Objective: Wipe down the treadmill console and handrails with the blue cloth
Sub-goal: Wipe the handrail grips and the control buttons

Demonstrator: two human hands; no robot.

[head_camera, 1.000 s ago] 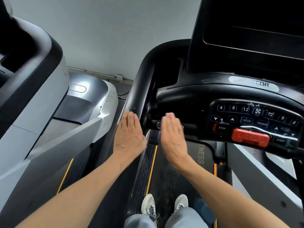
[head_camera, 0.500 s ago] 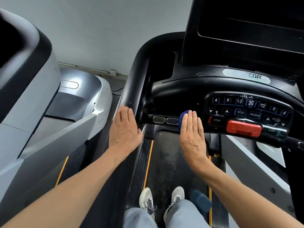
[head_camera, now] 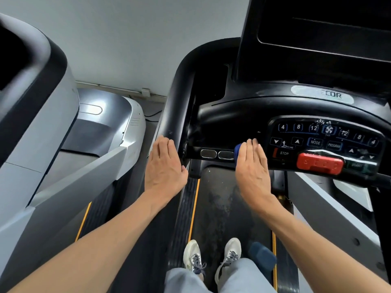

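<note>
My right hand [head_camera: 252,166] lies flat with straight fingers over the blue cloth [head_camera: 238,150], pressing it on the black front handrail bar [head_camera: 211,153] just left of the console keypad [head_camera: 325,140]. Only a small blue edge of the cloth shows past my fingers. My left hand [head_camera: 164,166] rests flat, fingers straight, on the black left handrail [head_camera: 175,106] where it curves down. The red stop key [head_camera: 319,163] sits right of my right hand.
A second grey treadmill [head_camera: 53,127] stands close on the left. The dark screen [head_camera: 321,34] rises above the console. My feet in white shoes [head_camera: 211,256] stand on the belt, beside a dark blue object [head_camera: 261,258] on the belt's right side.
My right hand has slid from the left part of the front bar to the right, near the keypad, uncovering the two metal sensor plates. My left hand has stayed on the left handrail.
</note>
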